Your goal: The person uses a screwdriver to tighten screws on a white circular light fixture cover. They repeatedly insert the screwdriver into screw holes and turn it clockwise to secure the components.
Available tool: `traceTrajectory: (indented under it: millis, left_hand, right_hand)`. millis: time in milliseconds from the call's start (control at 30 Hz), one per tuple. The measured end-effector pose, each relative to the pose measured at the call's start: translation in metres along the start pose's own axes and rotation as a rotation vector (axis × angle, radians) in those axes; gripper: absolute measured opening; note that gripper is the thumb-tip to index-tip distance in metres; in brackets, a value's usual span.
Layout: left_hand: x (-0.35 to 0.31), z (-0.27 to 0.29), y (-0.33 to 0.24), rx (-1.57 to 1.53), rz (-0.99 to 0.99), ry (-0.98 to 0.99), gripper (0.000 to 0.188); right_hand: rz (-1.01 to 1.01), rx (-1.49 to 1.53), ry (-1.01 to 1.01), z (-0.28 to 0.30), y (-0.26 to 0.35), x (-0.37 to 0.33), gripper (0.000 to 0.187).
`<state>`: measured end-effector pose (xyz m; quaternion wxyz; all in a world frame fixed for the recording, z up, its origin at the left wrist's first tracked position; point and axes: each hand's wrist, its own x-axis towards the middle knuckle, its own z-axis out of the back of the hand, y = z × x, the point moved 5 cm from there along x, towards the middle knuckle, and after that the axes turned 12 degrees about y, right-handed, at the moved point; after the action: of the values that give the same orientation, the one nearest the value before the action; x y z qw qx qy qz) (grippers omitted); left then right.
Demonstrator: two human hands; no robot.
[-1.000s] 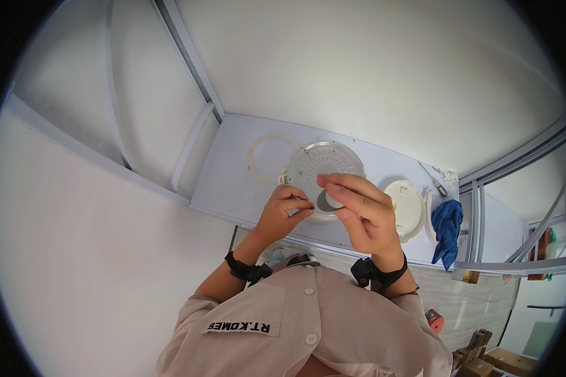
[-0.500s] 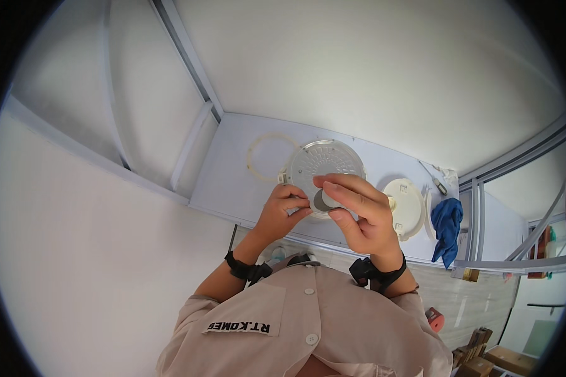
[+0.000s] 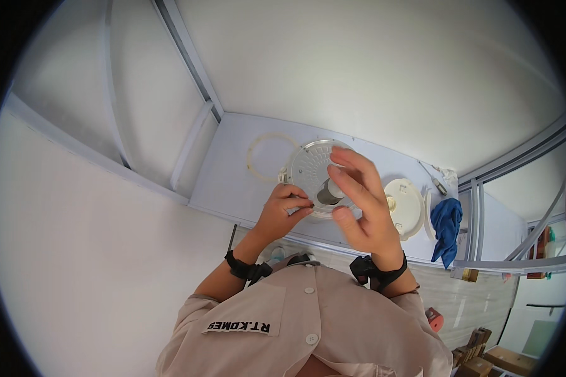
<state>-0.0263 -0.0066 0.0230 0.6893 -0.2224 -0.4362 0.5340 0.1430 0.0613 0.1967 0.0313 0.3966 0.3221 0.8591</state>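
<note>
A round silvery metal disc (image 3: 311,164) with a ring of slots lies on the table in front of me. Over its near part is a short grey cylinder (image 3: 327,193); whether it is fixed to the disc I cannot tell. Around the cylinder's right side my right hand (image 3: 370,210) is open, fingers and thumb spread apart. At the disc's near left edge, my left hand (image 3: 286,209) is closed in a pinch. Something small and dark shows at its fingertips, too small to name.
Left of the disc lies a thin cream ring (image 3: 249,160). To the right are a white round cover (image 3: 410,210), a screwdriver (image 3: 440,185) and a blue cloth (image 3: 446,227) by the table's right end. White walls and frame posts (image 3: 188,56) enclose the table (image 3: 217,163).
My right hand has opened, its fingers spreading off the grey cylinder and rising away, so more of the cylinder shows. The left hand has stayed almost in place.
</note>
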Motion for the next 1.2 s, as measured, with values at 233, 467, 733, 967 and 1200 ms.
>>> traceTrajectory:
  millis: [233,467,733,967,1200]
  left_hand:
    - [-0.001,-0.002,-0.002,-0.029,0.005,-0.008,0.019]
    - [0.0,-0.002,0.003,0.029,-0.02,-0.009,0.019]
    - [0.0,-0.003,0.002,-0.012,0.039,0.006,0.018]
    - [0.0,-0.001,0.001,0.004,0.01,-0.009,0.018]
    - [0.001,-0.002,0.003,-0.003,0.024,0.004,0.014]
  right_hand:
    - [0.109,-0.141,-0.024,0.007,-0.011,-0.011,0.05]
    - [0.0,0.024,-0.063,0.0,-0.001,-0.004,0.041]
    - [0.061,-0.102,-0.062,0.002,-0.012,-0.013,0.038]
    - [-0.018,0.079,-0.016,-0.003,0.001,-0.001,0.036]
    - [-0.025,-0.104,-0.079,-0.003,-0.017,-0.017,0.041]
